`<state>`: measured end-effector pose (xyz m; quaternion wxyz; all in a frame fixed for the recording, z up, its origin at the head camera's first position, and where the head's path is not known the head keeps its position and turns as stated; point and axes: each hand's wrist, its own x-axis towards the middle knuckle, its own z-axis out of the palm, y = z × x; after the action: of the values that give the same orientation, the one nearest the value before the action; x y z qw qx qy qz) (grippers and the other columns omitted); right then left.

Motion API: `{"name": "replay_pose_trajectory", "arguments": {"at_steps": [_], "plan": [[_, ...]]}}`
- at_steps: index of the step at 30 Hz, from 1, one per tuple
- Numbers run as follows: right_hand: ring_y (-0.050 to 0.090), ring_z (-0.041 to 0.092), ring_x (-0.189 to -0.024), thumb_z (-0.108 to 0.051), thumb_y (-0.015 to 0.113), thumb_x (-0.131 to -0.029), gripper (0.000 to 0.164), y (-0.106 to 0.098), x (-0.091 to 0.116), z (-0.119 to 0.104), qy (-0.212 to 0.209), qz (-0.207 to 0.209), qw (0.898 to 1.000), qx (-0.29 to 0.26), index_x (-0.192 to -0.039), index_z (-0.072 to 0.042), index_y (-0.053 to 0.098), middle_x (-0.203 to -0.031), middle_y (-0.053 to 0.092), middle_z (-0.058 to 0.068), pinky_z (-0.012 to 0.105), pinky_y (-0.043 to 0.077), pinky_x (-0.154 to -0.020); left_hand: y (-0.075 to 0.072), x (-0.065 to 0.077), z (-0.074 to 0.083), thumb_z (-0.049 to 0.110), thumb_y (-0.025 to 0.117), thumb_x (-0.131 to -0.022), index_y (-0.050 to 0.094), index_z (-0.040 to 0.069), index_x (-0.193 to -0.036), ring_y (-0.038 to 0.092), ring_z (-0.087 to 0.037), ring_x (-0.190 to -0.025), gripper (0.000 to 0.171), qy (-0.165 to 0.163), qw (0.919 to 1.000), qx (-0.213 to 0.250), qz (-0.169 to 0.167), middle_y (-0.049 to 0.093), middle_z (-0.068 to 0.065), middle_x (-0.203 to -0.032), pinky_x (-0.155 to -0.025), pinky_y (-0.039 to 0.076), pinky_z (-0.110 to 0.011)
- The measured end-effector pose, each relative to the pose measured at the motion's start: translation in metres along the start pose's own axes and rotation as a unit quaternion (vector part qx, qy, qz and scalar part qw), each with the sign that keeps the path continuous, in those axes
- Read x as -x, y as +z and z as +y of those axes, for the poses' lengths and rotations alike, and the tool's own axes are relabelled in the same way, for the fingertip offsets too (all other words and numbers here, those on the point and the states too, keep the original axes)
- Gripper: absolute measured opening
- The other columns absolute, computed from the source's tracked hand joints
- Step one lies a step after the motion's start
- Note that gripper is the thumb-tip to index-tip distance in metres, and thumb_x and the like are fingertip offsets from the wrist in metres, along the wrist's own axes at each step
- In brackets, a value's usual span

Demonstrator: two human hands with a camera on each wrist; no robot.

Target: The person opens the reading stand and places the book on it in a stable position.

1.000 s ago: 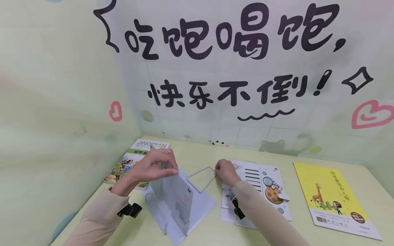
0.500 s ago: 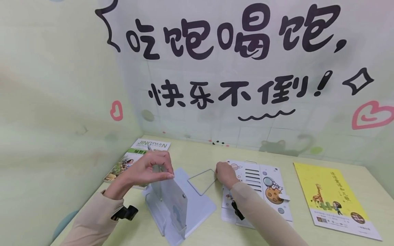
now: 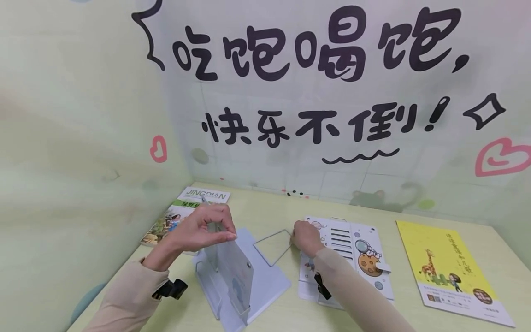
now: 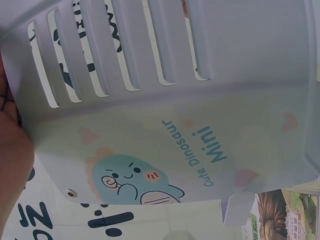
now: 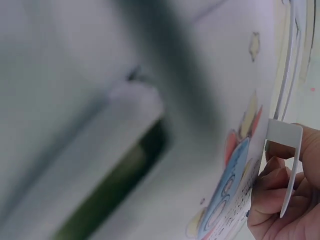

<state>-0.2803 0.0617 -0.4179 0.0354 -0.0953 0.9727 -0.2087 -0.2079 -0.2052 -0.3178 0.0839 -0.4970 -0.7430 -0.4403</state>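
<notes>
At the left of the head view, my left hand (image 3: 205, 228) pinches the top edge of the raised panel of a pale folding book stand (image 3: 238, 272). In the left wrist view this book stand (image 4: 240, 135) shows slots and a dinosaur print; only part of the hand (image 4: 15, 160) appears at the edge. My right hand (image 3: 307, 237) holds one end of a thin wire support (image 3: 262, 254), beside the left edge of a second book stand (image 3: 361, 251) with an astronaut print. In the right wrist view the curled fingers (image 5: 272, 205) are partly behind a white page clip (image 5: 290, 137).
An illustrated book (image 3: 168, 228) lies behind the left hand, partly covered by it. At the right lies a yellow giraffe book (image 3: 445, 258). A printed wall sheet (image 3: 265, 180) stands behind the table (image 3: 265, 210).
My left hand and the top of the raised panel have shifted slightly left, the panel tilting with them. The right hand and the wire support have hardly moved.
</notes>
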Motion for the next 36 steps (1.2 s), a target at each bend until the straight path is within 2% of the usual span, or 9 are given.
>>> {"name": "replay_pose_trajectory", "arguments": {"at_steps": [6,10,13,16,20,23,27,31,36], "plan": [[0.050,0.016,-0.064,-0.004,0.060,-0.083,0.004,-0.006,0.007,0.005,-0.004,0.007,0.996,-0.084,-0.084,-0.001,0.060,-0.074,0.058,0.006,0.025,0.042,-0.055,0.002,0.002,-0.003,-0.005,0.070,-0.079,0.069,0.017,-0.082,0.058,-0.006,-0.074,0.022,0.031,0.9991,-0.020,0.022,0.063,0.004,-0.079,-0.062,0.047,-0.027],[0.048,0.015,-0.064,-0.002,0.056,-0.081,0.004,-0.012,0.010,0.008,-0.006,0.019,0.990,-0.139,-0.081,0.000,0.059,-0.075,0.057,0.006,0.024,0.039,-0.056,0.002,0.000,-0.007,0.000,0.070,-0.081,0.068,0.015,-0.081,0.057,-0.007,-0.075,0.016,0.072,0.9960,-0.033,0.041,0.064,0.002,-0.079,-0.063,0.047,-0.025],[0.044,0.012,-0.058,-0.002,0.053,-0.082,0.007,-0.014,0.012,0.012,0.014,0.010,0.981,-0.192,-0.079,0.000,0.060,-0.067,0.052,0.002,0.022,0.036,-0.052,0.002,-0.001,-0.010,0.003,0.068,-0.084,0.068,0.014,-0.083,0.057,-0.009,-0.077,0.011,0.095,0.9933,-0.037,0.055,0.064,0.001,-0.080,-0.068,0.047,-0.024],[0.041,0.010,-0.052,-0.002,0.051,-0.083,0.011,-0.015,0.015,0.016,0.040,-0.004,0.969,-0.243,-0.078,0.001,0.061,-0.059,0.048,-0.001,0.021,0.034,-0.049,0.001,-0.001,-0.013,0.003,0.066,-0.086,0.068,0.011,-0.084,0.058,-0.011,-0.079,0.008,0.106,0.9916,-0.031,0.067,0.064,-0.002,-0.081,-0.082,0.045,-0.024],[0.042,0.011,-0.054,-0.003,0.049,-0.085,0.010,-0.020,0.021,0.018,0.063,-0.009,0.954,-0.293,-0.086,0.001,0.059,-0.063,0.050,0.002,0.022,0.035,-0.050,-0.002,0.002,-0.019,-0.003,0.066,-0.084,0.068,0.008,-0.084,0.059,-0.012,-0.091,0.011,0.077,0.9934,-0.018,0.083,0.065,-0.006,-0.083,-0.105,0.035,-0.025],[0.043,0.013,-0.056,-0.004,0.048,-0.086,0.011,-0.025,0.028,0.019,0.067,-0.006,0.946,-0.318,-0.091,0.001,0.056,-0.066,0.051,0.005,0.023,0.036,-0.051,-0.004,0.004,-0.022,-0.010,0.066,-0.080,0.068,0.008,-0.085,0.059,-0.010,-0.101,0.019,0.039,0.9952,-0.005,0.090,0.067,-0.008,-0.086,-0.111,0.029,-0.027],[0.043,0.013,-0.055,-0.005,0.045,-0.087,0.009,-0.028,0.036,0.021,0.073,-0.009,0.928,-0.365,-0.084,0.000,0.052,-0.062,0.048,0.004,0.023,0.037,-0.051,-0.007,0.005,-0.027,-0.016,0.063,-0.079,0.068,0.005,-0.085,0.060,-0.009,-0.105,0.023,0.020,0.9949,0.006,0.099,0.068,-0.007,-0.086,-0.110,0.031,-0.028],[0.045,0.012,-0.057,-0.006,0.043,-0.089,0.013,-0.026,0.045,0.020,0.078,-0.023,0.901,-0.426,-0.078,-0.002,0.048,-0.063,0.048,0.004,0.023,0.042,-0.054,-0.010,0.005,-0.031,-0.015,0.062,-0.081,0.068,0.002,-0.083,0.061,-0.009,-0.104,0.018,0.011,0.9937,0.007,0.111,0.069,-0.004,-0.087,-0.108,0.034,-0.029],[0.053,0.012,-0.062,-0.012,0.045,-0.096,0.019,-0.023,0.054,0.017,0.062,-0.043,0.874,-0.479,-0.093,0.005,0.053,-0.072,0.055,0.006,0.022,0.048,-0.059,-0.011,0.005,-0.030,-0.011,0.062,-0.083,0.067,0.000,-0.082,0.060,-0.009,-0.106,0.012,-0.020,0.9937,0.011,0.109,0.068,-0.008,-0.087,-0.109,0.034,-0.030]]}}
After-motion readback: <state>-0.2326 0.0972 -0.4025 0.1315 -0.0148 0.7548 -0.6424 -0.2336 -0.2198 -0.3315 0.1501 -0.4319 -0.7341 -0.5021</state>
